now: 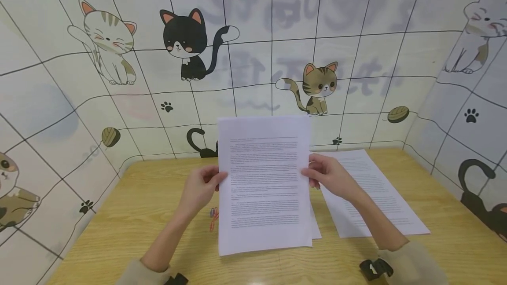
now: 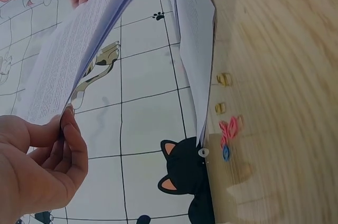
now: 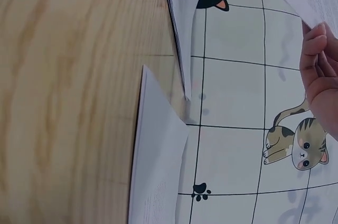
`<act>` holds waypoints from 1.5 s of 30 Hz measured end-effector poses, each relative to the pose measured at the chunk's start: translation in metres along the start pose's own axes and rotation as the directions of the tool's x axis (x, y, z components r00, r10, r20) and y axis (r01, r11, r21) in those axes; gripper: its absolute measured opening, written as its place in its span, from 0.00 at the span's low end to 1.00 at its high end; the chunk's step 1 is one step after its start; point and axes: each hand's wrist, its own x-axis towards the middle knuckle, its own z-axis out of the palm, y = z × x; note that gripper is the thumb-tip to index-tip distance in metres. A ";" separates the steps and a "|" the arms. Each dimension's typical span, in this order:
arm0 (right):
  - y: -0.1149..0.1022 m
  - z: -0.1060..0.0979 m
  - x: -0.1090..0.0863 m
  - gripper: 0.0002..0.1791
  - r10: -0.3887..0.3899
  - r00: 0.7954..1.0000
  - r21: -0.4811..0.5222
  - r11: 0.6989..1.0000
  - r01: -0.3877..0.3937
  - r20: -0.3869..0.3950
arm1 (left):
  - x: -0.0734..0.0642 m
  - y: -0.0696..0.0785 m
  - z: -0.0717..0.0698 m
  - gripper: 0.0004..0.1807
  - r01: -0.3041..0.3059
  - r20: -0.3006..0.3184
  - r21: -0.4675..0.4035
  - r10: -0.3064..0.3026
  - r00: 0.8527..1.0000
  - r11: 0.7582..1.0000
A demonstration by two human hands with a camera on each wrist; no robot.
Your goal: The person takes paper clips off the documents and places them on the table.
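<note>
Both hands hold up a thin stack of printed sheets (image 1: 264, 184), upright above the table and facing the head camera. At its left edge, my left hand (image 1: 200, 188) pinches the paper between thumb and fingers. My right hand (image 1: 330, 175) pinches the opposite edge at about the same height. Layered edges of the held sheets (image 2: 100, 44) show in the left wrist view. Behind them, more paper (image 1: 316, 228) lies on the table, mostly hidden in the head view. In the right wrist view, my right hand (image 3: 322, 76) grips the sheet's edge.
Another printed stack (image 1: 372, 197) lies on the wooden table (image 1: 150, 197) to the right, under my right forearm. Red and blue paper clips (image 1: 212, 219) lie left of the held sheets. Small yellow pieces (image 2: 224, 79) sit near them. A cat-patterned wall covering (image 1: 253, 65) encloses the table.
</note>
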 end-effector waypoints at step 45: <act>-0.033 0.132 0.077 0.11 0.263 0.954 0.173 0.956 -0.237 -0.143 | 0.021 -0.041 -0.102 0.18 0.099 -0.285 0.279 -0.016 0.959 0.955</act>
